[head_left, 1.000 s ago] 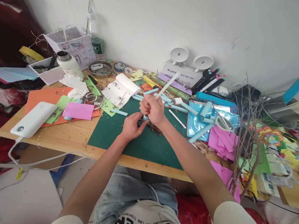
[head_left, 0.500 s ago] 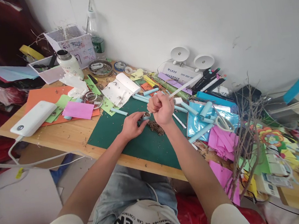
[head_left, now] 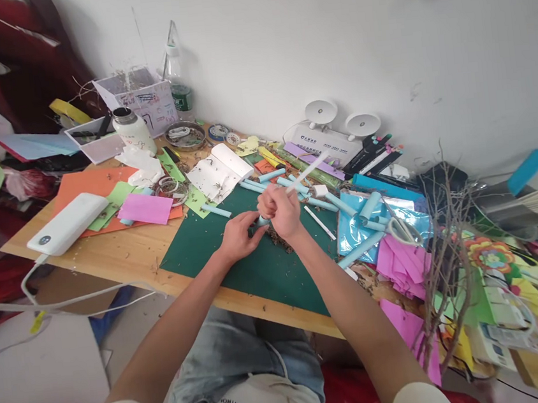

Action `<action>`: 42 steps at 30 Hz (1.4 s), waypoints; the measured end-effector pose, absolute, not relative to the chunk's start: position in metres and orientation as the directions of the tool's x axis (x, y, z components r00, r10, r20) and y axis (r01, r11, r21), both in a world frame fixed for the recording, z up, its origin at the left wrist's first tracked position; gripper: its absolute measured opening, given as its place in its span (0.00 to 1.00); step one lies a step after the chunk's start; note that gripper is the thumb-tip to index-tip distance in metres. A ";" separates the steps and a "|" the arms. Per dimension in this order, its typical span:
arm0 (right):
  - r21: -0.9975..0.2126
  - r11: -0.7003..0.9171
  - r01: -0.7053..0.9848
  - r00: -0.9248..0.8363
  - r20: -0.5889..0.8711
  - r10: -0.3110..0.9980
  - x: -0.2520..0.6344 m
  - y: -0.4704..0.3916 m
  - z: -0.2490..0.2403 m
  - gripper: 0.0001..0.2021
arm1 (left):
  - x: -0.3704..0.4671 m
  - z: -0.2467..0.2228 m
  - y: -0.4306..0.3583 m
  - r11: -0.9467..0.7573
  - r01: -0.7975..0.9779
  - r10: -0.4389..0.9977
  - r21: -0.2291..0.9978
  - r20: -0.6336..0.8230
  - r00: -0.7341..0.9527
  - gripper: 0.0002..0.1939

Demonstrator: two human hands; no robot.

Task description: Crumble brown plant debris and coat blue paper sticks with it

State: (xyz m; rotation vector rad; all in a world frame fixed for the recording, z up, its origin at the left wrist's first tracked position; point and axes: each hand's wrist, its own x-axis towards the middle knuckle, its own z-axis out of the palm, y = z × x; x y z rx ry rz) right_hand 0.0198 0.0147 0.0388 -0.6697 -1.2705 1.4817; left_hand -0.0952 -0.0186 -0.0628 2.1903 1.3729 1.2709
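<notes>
Over the green cutting mat (head_left: pixel 248 280), my left hand (head_left: pixel 240 236) has its fingers wrapped round a short light-blue tube (head_left: pixel 263 221). My right hand (head_left: pixel 281 210) is a fist on a white stick (head_left: pixel 312 169), whose long end sticks out up and to the right. The fist sits right against the tube's top and covers its opening, so the stick's lower end, if any shows there, is hidden. Beneath both hands lies a heap of brown crumbs (head_left: pixel 280 244), partly covered by the right hand. Another thin white stick (head_left: pixel 320 223) rests right of it.
Several light-blue tubes (head_left: pixel 341 204) and scissors (head_left: pixel 404 232) lie right of the mat, beside pink paper (head_left: pixel 403 267) and dry twigs (head_left: pixel 448 259). On the left are a white power bank (head_left: pixel 67 224) with a cable and an open white bottle (head_left: pixel 134 131).
My right fist has come left onto the tube's top, and the tube's open end, visible before, is now covered. My left hand keeps its hold. The view has shifted slightly.
</notes>
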 end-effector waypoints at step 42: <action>-0.906 0.112 -0.408 -0.261 0.233 0.937 0.022 0.015 0.035 0.29 | -0.095 -0.062 -0.019 -0.535 0.575 0.816 0.619 0.556 0.161 0.13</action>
